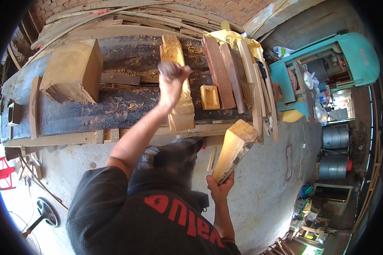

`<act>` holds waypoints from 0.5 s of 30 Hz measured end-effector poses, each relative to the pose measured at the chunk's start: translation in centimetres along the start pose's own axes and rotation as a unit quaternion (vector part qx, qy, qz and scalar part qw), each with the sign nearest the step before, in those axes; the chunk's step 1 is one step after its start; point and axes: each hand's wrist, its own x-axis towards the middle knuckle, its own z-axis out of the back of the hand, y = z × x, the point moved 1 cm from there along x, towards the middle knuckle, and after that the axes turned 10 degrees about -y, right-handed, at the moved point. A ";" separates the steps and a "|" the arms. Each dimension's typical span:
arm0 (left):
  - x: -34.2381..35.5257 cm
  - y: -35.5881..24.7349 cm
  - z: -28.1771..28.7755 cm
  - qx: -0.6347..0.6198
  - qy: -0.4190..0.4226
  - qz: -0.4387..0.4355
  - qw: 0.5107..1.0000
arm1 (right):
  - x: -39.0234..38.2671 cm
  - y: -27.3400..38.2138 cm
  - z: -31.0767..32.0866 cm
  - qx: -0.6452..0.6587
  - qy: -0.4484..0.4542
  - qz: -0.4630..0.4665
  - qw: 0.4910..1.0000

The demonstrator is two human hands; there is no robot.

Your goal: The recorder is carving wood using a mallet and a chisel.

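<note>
My left hand (169,93) is wrapped round the handle of a chisel (170,69), whose rounded end points up; its blade is hidden. Beneath it a long yellowish carved wood piece (182,114) lies across the dark workbench (127,55), its top roughly hollowed and chipped. Down to the right, away from the bench top, my right hand (221,187) grips the narrow end of a wooden mallet (235,146). The mallet's thick squared head tilts up toward the bench, with dark marks along one side.
A big wood block (72,70) stands on the bench's left. Right of the carved piece lie a small yellow box (210,97), reddish planks (219,72) and several pale strips (251,80). Wood chips litter the top. A teal machine (285,83) stands at right.
</note>
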 end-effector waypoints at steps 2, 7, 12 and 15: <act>2.3 -0.2 1.5 0.005 0.008 0.056 0.998 | -0.2 -0.2 0.2 0.019 -0.005 -0.040 0.999; 0.0 1.3 2.6 0.074 0.126 -0.095 0.985 | -0.4 0.6 -0.5 0.042 0.009 -0.058 0.997; -2.9 1.9 3.1 0.120 0.304 -0.187 0.927 | -0.4 -0.9 0.1 0.002 0.020 -0.010 1.000; -3.2 1.9 3.0 0.204 0.315 -0.251 0.892 | -0.5 -0.7 0.0 0.002 0.006 0.031 1.000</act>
